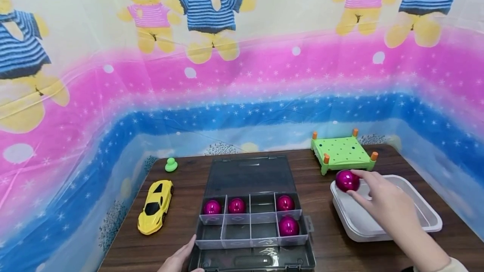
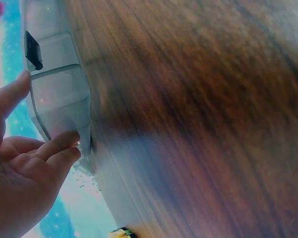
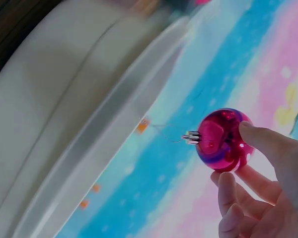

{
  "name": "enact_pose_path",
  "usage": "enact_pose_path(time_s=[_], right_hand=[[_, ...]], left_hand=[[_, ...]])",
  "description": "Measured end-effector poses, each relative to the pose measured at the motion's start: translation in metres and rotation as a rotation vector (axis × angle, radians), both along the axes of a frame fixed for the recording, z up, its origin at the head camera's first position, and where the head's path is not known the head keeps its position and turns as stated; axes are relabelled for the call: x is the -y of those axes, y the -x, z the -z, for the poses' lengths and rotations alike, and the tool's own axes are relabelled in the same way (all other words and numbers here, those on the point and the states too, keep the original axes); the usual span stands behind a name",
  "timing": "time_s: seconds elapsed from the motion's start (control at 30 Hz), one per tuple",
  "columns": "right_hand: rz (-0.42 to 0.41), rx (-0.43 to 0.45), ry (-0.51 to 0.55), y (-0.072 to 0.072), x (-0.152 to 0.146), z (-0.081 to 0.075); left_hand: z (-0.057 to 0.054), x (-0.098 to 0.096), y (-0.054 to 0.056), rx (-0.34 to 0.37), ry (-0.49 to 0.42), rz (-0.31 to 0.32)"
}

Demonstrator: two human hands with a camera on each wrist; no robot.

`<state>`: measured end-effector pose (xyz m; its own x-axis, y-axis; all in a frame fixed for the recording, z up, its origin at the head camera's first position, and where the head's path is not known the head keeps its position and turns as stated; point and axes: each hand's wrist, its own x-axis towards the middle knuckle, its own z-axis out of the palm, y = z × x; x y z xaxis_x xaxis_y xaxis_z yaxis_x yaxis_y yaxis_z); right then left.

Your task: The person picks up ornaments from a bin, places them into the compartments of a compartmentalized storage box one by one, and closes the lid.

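Note:
In the head view my right hand point(image 1: 391, 200) pinches a shiny magenta Christmas bauble point(image 1: 347, 181) between thumb and fingers, above the left rim of a white plastic tub point(image 1: 435, 225). Its silver cap and thin hanging loop show in the right wrist view, away from the palm. My left hand point(image 1: 179, 257) touches the front left corner of a clear grey compartment box point(image 1: 259, 163), thumb and fingertips against its walls. The box's lid lies back. More baubles point(image 1: 237, 205) sit in the back row's first, second and fourth compartments, and one point(image 1: 288, 226) in the front row's rightmost compartment.
A yellow toy car point(image 1: 155, 207) stands left of the box, with a small green toy duck point(image 1: 171, 164) behind it. Behind the tub is a green toy bed point(image 1: 342, 153) with orange post tops. Printed cloth hangs around the brown wooden table point(image 1: 189, 175).

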<state>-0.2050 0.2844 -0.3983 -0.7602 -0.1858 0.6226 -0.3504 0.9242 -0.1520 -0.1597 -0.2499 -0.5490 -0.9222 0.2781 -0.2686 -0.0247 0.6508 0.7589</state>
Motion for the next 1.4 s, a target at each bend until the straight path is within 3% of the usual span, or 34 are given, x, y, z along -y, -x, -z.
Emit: enact_pose_path(time_s=[0.3, 0.53, 0.73, 0.83, 0.97, 1.4], right_hand=[[-0.144, 0.012, 0.021, -0.001, 0.059, 0.002], [-0.258, 0.047, 0.054, 0.004, 0.092, 0.011], [-0.249, 0.155, 0.019, 0.010, 0.113, 0.018], [-0.232, 0.217, 0.016, 0.013, 0.122, 0.017], [-0.227, 0.276, -0.001, 0.019, 0.135, 0.017], [-0.343, 0.310, -0.094, 0.045, 0.167, 0.040]], left_hand=[[0.023, 0.011, 0.008, 0.000, 0.020, 0.013], [0.025, 0.012, 0.009, -0.011, 0.020, 0.022], [0.030, 0.017, 0.013, 0.011, -0.012, 0.062], [0.029, 0.018, 0.013, -0.013, 0.001, 0.084], [0.029, 0.018, 0.014, 0.002, 0.004, 0.065], [0.027, 0.015, 0.011, 0.002, 0.003, 0.064]])
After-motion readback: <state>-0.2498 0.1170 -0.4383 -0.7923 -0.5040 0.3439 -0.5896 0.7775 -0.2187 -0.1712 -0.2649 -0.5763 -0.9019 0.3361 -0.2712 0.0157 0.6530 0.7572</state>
